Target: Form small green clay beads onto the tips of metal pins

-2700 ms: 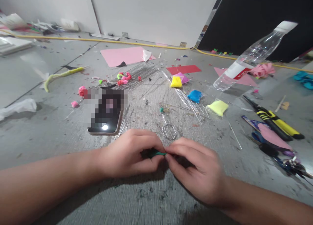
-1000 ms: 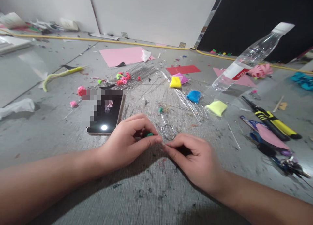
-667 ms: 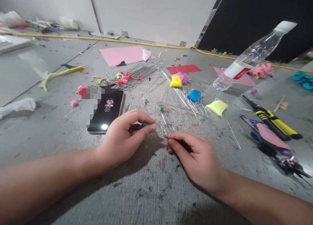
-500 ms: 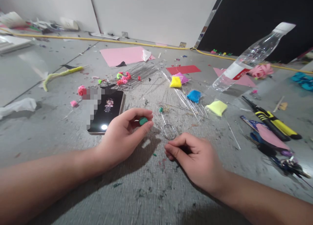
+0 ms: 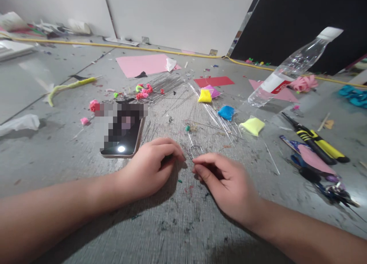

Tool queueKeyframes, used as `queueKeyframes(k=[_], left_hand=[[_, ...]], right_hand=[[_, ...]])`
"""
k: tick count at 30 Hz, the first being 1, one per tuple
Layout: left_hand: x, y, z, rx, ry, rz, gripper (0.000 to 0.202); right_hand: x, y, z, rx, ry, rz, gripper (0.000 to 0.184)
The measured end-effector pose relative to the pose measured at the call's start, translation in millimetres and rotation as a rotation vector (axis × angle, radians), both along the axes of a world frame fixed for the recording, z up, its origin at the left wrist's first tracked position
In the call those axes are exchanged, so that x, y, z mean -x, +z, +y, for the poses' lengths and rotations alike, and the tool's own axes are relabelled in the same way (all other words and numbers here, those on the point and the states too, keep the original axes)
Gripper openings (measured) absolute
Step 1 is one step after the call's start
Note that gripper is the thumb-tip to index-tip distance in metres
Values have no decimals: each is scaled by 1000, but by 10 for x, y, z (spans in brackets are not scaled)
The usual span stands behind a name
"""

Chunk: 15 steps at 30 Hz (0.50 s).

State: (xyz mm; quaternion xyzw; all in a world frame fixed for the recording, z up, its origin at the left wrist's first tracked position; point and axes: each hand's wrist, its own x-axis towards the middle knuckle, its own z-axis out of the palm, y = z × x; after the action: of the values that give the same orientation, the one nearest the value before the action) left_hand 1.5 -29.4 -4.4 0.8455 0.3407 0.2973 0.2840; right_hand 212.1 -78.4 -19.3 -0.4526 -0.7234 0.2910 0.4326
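My left hand [image 5: 156, 164] is closed beside the phone, thumb and fingers curled together. The lump of green clay that showed in its fingers half a second ago is now hidden behind them. Facing it, my right hand [image 5: 222, 180] pinches the near end of a silvery wire piece [image 5: 194, 150] with thumb and forefinger. This wire piece has a round loop near my fingertips and a straight stem leading away to a small green clay ball [image 5: 187, 128]. The fingertips partly cover the loop. Between the hands, a green crumb [image 5: 179, 181] lies on the grey surface.
Left is a phone [image 5: 126, 136]. Thin wires [image 5: 213, 115] lie ahead, near yellow [image 5: 205, 96], blue [image 5: 226, 112] and pale yellow [image 5: 252, 126] clay packets. A plastic bottle [image 5: 301, 65] stands right, beyond a black-and-yellow tool [image 5: 321, 143] and keys [image 5: 340, 191].
My left hand has turned and moved slightly right and down, its fingers curling over so the green clay no longer shows. My right hand has shifted slightly up, covering more of the wire loop.
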Motion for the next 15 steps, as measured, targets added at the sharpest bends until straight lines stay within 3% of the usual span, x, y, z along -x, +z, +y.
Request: queueKeyframes(k=[3, 8, 15], left_hand=[[14, -6, -6, -40, 16, -10, 27], [39, 4, -12, -43, 173, -43, 20], [16, 69, -49, -213, 144, -189, 14]], right_hand=[[2, 5, 13, -43, 14, -37, 11], [-14, -1, -7, 3, 16, -3, 18], [-17, -49, -31, 92, 14, 85, 10]])
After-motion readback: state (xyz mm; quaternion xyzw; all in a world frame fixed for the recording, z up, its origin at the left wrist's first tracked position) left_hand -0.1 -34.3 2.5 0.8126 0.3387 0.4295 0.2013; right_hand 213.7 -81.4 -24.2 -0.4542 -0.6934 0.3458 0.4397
